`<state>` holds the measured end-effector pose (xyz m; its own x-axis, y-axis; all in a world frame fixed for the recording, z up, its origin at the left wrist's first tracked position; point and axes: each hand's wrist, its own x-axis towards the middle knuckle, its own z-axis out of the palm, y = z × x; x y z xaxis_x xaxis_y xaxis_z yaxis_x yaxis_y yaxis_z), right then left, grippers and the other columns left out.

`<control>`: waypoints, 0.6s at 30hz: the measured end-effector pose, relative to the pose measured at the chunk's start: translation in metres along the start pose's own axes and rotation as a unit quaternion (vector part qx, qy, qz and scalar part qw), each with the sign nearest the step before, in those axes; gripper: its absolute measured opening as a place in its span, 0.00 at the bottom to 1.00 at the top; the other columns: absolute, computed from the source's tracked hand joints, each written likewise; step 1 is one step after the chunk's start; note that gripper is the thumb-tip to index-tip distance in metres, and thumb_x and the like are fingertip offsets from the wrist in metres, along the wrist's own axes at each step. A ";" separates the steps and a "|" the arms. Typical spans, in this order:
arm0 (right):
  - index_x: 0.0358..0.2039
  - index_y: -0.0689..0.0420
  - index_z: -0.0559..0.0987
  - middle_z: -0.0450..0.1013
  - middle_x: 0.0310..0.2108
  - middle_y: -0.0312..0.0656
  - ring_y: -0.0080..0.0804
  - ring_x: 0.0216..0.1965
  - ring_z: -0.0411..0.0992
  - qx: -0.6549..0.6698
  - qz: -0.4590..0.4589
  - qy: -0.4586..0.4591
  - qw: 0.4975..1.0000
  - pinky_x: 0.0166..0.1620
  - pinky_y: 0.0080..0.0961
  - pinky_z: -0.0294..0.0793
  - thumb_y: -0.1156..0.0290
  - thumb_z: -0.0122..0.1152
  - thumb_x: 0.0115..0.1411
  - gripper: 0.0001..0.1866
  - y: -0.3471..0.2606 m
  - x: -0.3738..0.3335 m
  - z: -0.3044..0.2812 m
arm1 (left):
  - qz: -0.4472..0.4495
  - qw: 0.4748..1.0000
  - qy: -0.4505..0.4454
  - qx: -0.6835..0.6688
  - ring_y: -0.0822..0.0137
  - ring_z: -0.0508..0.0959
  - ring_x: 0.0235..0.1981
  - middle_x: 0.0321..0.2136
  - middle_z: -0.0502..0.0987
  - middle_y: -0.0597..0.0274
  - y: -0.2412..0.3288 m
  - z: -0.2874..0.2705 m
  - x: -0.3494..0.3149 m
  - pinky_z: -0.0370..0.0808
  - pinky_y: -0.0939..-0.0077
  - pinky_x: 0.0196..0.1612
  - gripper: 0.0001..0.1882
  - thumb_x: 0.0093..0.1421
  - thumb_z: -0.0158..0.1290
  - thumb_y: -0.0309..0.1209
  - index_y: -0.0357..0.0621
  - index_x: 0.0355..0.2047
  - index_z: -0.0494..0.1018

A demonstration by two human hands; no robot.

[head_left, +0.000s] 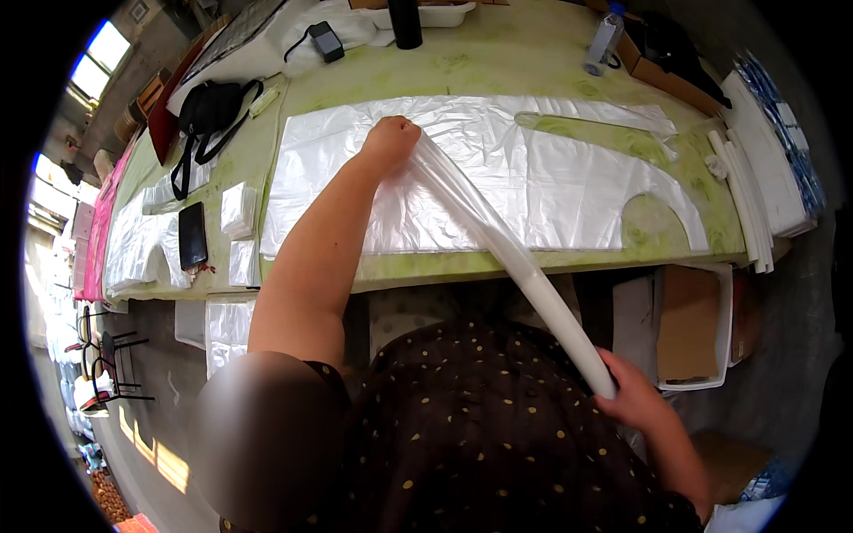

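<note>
A folded strip of clear plastic point(498, 240) stretches taut between my two hands. My left hand point(391, 140) grips its far end above the table. Near my lap, my right hand point(633, 391) is closed on the near end, where the strip is rolled tight and white. Under it, a large flat sheet of clear plastic point(551, 178), cut like an apron with a curved notch, lies spread on the green table point(498, 62).
A black bag point(209, 111), a black phone point(192, 235) and small folded plastic packs point(238, 211) lie at the table's left. A bottle point(604, 40), a dark cylinder point(405, 22), a cardboard box point(666, 75) and white stacks point(764, 169) stand at the back and right. Bins point(693, 324) sit below the table.
</note>
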<state>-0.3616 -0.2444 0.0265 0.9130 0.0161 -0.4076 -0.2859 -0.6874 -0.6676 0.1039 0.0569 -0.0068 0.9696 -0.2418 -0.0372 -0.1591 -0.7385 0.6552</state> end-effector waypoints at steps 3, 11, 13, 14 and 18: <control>0.58 0.56 0.72 0.75 0.47 0.48 0.42 0.48 0.76 0.012 0.095 -0.005 0.995 0.51 0.34 0.76 0.78 0.67 0.48 0.33 0.043 -0.031 0.012 | 0.087 0.991 0.062 0.086 0.50 0.77 0.52 0.52 0.79 0.53 -0.013 0.016 0.012 0.73 0.58 0.57 0.18 0.59 0.51 0.40 0.44 0.43 0.82; 0.53 0.57 0.74 0.75 0.44 0.39 0.31 0.46 0.73 0.120 0.139 0.055 0.982 0.51 0.28 0.75 0.83 0.64 0.46 0.30 0.099 -0.041 0.048 | 0.104 0.979 0.143 0.098 0.45 0.61 0.69 0.67 0.64 0.49 0.012 0.013 -0.001 0.61 0.56 0.69 0.30 0.64 0.54 0.45 0.48 0.63 0.69; 0.53 0.58 0.73 0.75 0.45 0.40 0.31 0.47 0.73 0.132 0.124 0.086 0.980 0.52 0.28 0.74 0.82 0.63 0.46 0.30 0.094 -0.034 0.041 | 0.138 0.969 0.183 0.093 0.42 0.58 0.70 0.70 0.59 0.47 0.005 0.019 -0.010 0.58 0.54 0.71 0.35 0.64 0.56 0.46 0.47 0.68 0.63; 0.54 0.58 0.73 0.75 0.46 0.40 0.31 0.48 0.73 0.140 0.117 0.105 0.978 0.53 0.28 0.74 0.82 0.63 0.47 0.30 0.088 -0.031 0.033 | 0.156 0.963 0.201 0.087 0.41 0.56 0.71 0.71 0.57 0.46 0.002 0.025 -0.017 0.56 0.53 0.71 0.38 0.64 0.57 0.46 0.46 0.70 0.59; 0.55 0.57 0.73 0.75 0.46 0.40 0.30 0.48 0.73 0.146 0.043 0.174 0.973 0.54 0.29 0.73 0.77 0.66 0.50 0.29 0.071 0.001 0.002 | 0.434 0.878 -0.042 0.197 0.42 0.47 0.75 0.73 0.50 0.41 0.017 0.035 -0.119 0.42 0.45 0.75 0.56 0.58 0.53 0.68 0.38 0.72 0.53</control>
<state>-0.3818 -0.2917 -0.0228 0.9112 -0.3129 -0.2680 -0.3889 -0.4387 -0.8101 -0.0204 0.0506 -0.0179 0.4376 -0.8544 0.2802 -0.8990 -0.4104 0.1526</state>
